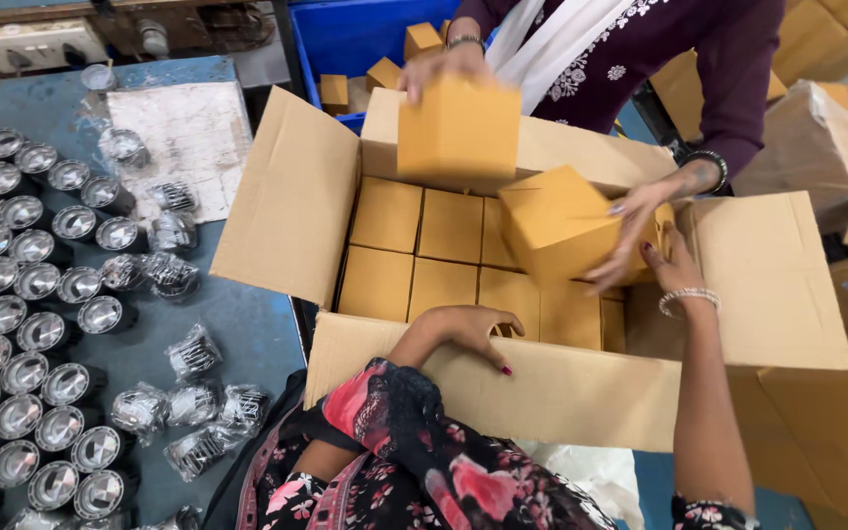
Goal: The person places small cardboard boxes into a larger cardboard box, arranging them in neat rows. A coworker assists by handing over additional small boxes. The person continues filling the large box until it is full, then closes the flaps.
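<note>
Cardboard carton [287,206], four flaps spread wide. Left hand [468,329] draped loosely over near flap's edge, fingers spread, gripping nothing. Right hand [674,263] open against small tan box [561,226], tilted above packed layer [444,255], co-worker's hand [640,221] clasping it too. Second box [458,128] held by co-worker's other hand [444,64]. Seven or so packed tops visible; bare table [252,339] leftward beside lamp rows [22,294].

Left hand [463,329] rests on carton [542,388]; right hand [674,265] touches small box [556,221]
</note>
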